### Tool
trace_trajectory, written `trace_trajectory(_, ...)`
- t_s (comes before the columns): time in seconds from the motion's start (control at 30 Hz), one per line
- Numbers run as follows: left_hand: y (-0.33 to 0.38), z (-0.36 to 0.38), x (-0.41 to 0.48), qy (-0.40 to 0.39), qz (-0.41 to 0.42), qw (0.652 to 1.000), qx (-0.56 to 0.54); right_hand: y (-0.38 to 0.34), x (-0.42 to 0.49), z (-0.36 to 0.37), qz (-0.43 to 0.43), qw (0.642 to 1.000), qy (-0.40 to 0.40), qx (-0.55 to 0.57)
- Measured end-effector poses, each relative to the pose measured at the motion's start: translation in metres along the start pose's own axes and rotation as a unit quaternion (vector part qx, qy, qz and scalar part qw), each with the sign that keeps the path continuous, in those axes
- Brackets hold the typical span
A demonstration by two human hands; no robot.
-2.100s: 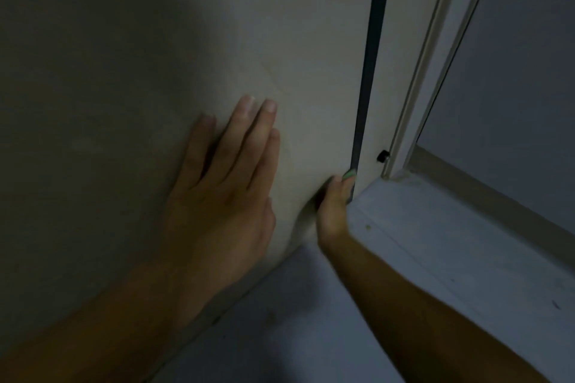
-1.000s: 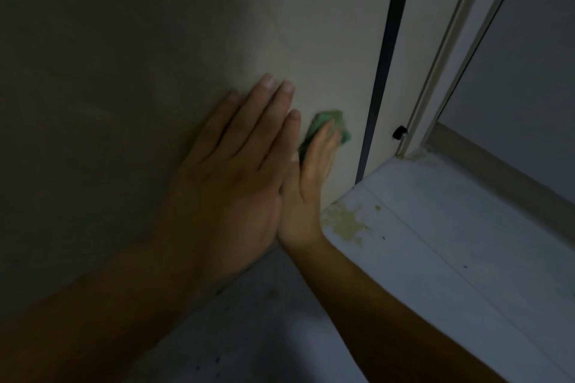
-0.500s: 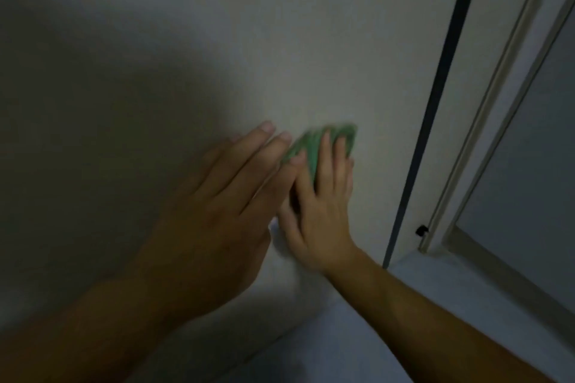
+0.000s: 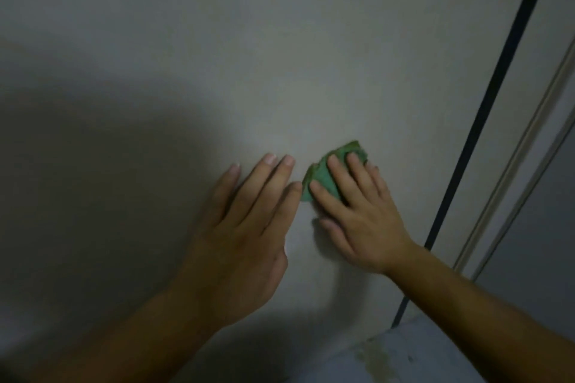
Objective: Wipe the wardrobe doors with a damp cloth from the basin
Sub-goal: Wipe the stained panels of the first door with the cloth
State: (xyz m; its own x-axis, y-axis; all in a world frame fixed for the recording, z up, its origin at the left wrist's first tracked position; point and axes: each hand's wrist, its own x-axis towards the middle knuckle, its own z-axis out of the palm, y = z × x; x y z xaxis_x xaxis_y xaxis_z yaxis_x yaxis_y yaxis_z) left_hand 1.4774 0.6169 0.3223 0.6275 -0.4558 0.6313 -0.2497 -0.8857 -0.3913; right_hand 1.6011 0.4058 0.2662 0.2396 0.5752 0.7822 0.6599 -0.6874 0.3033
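While the right hand (image 4: 361,221) lies flat on a green cloth (image 4: 323,185), the cloth is pushed against the pale wardrobe door (image 4: 280,56). The cloth sits a little right of the middle of the frame and a little below it. It is scrunched up. Most of it is under the hand, and bits stick out above the fingertips and to the left of them.

The right hand's fingers (image 4: 340,176) are straight and a little spread, pointing up and to the left. They press down on the cloth and do not curl around it. Its thumb (image 4: 329,224) lies lower down, on the bare door.

The left hand (image 4: 245,236) is just left of the cloth, and it looks flat on the door too. Its fingers (image 4: 258,180) are straight and close together, and they hold nothing. The tip of its first finger is right beside the cloth's left edge. I cannot tell if it touches.

Both bare arms come up from the bottom of the frame.

A big dark shadow (image 4: 93,180) covers the left side of the door. A thin dark gap (image 4: 485,109) runs from the upper right of the frame down to the lower right, at the door's right edge. Another thin dark line goes along the top of the frame. Past the gap there is a light strip (image 4: 529,121) at the right edge.

In the lower right corner there is a pale floor (image 4: 429,361) with a yellowish stain (image 4: 370,354) on it.
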Motion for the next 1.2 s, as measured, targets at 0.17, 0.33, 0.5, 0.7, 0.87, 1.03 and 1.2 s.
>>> trace_trajectory(0.17,-0.007,-0.003,-0.007,0.031,-0.036,0.999,-0.008,0.014,0.106,-0.042,0.124,0.985,0.114,0.035)
trace_trajectory(0.33,-0.002,0.008,-0.034,0.017,-0.046,0.999,-0.022,-0.025,0.03,0.004,-0.053,0.998,0.018,-0.015)
trace_trajectory(0.5,0.004,0.02,-0.048,-0.02,-0.024,0.999,-0.014,-0.021,-0.011,0.011,0.012,0.999,-0.009,-0.043)
trace_trajectory(0.7,0.0,0.027,-0.052,-0.006,-0.026,1.0,-0.011,-0.045,-0.015,0.031,0.019,0.999,0.025,0.012)
trace_trajectory(0.87,-0.001,0.029,-0.061,-0.012,-0.036,0.999,-0.003,-0.036,-0.023,0.019,-0.054,0.998,-0.03,-0.01)
trace_trajectory(1.03,0.011,0.043,-0.064,-0.025,-0.062,0.998,-0.012,-0.047,0.01,0.021,0.01,0.999,0.05,0.019)
trace_trajectory(1.2,0.021,0.052,-0.065,-0.039,-0.048,0.998,-0.012,-0.067,-0.112,0.059,0.079,0.994,-0.079,-0.002)
